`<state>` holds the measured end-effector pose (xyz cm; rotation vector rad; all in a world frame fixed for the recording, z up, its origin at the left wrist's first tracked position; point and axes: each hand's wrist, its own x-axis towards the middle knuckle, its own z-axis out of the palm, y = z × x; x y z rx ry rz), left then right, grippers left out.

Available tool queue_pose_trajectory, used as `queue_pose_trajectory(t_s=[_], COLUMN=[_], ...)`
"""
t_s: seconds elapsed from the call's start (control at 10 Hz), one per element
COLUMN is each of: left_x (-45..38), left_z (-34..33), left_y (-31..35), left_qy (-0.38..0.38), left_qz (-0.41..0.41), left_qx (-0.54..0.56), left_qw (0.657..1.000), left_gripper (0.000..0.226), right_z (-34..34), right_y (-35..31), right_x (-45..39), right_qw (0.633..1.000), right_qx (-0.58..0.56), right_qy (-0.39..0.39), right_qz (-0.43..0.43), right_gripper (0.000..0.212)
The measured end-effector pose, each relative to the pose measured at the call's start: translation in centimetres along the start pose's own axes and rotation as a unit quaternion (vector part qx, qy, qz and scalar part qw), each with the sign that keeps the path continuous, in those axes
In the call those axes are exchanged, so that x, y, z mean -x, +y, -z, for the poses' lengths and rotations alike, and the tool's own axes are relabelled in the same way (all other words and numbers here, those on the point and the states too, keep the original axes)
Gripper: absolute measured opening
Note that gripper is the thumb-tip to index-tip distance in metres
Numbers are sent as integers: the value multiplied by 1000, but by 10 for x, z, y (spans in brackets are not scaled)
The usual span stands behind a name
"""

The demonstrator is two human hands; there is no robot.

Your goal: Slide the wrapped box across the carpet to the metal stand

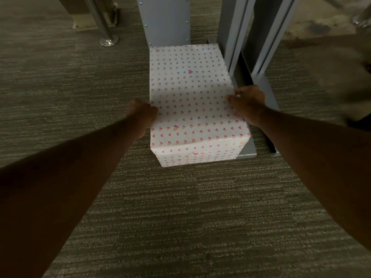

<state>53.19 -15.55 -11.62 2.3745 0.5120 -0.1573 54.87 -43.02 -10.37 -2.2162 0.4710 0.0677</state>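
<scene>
Lying lengthwise, wrapped box points at metal stand

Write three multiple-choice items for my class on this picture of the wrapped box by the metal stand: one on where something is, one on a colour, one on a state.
1. Where is the wrapped box?
A. On the carpet, its far end at the metal stand
B. On a table
C. Lifted in the air

2. What is printed on the box's paper?
A. Blue stars on black
B. Pink and orange hearts on white
C. Green stripes on yellow

3. How do the hands meet the box?
A. Both away from it
B. Only one touches it
C. One on each side edge

Answers:
1. A, the box lies on the carpet with its far end against the grey metal stand.
2. B, small pink and orange hearts cover white paper.
3. C, the left hand is at the left edge and the right hand at the right edge.
</scene>
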Motion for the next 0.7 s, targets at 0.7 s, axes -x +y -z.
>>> queue_pose_trajectory(t_s=[0.7], left_x=[78], left_z=[27], left_y=[20], left_qy=[18], left_qz=[-293], left_qx=[-315], left_qw=[903], left_gripper=[106], right_z=[-3], right_y=[-6], right_x=[94], right_qw=[896], right_qx=[353], right_qy=[13], right_qz=[269], right_gripper=[104])
